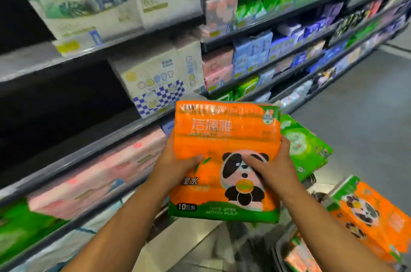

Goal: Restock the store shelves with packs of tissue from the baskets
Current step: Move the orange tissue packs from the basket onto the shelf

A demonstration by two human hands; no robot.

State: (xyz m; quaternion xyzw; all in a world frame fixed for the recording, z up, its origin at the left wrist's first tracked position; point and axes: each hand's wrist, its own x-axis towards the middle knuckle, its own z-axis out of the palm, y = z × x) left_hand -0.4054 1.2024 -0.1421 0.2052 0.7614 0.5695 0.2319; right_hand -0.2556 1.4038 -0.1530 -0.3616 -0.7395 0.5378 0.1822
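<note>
Along the left and top of the frame, dark shelves (73, 160) run off toward the upper right, tier over tier, most of it smeared by motion. Grey floor (367, 120) fills the right side.

Upper left: large white packs (89, 0) with an elephant print. One tier down, a white pack with blue checks (153, 80) at the shelf edge, dark space to its left. Lower left: a row of pink packs (93, 174) lying along the shelf. Farther tiers hold green, blue and pink packs, too blurred to read.

Centre of the frame: the orange tissue pack (224, 138), panda on its front, green band along the bottom. I hold it off the shelves, in front of the lower tiers, face toward me. Just behind it, at right, a green pack (304, 147) pokes out. Lower right: a second orange panda pack (373, 220), tilted; I cannot tell what it rests in.

My left hand (175, 165) grips the pack's left edge, thumb pressed on the front. My right hand (273, 167) grips the right edge, thumb laid across the panda's face, fingers wrapped round the side.
</note>
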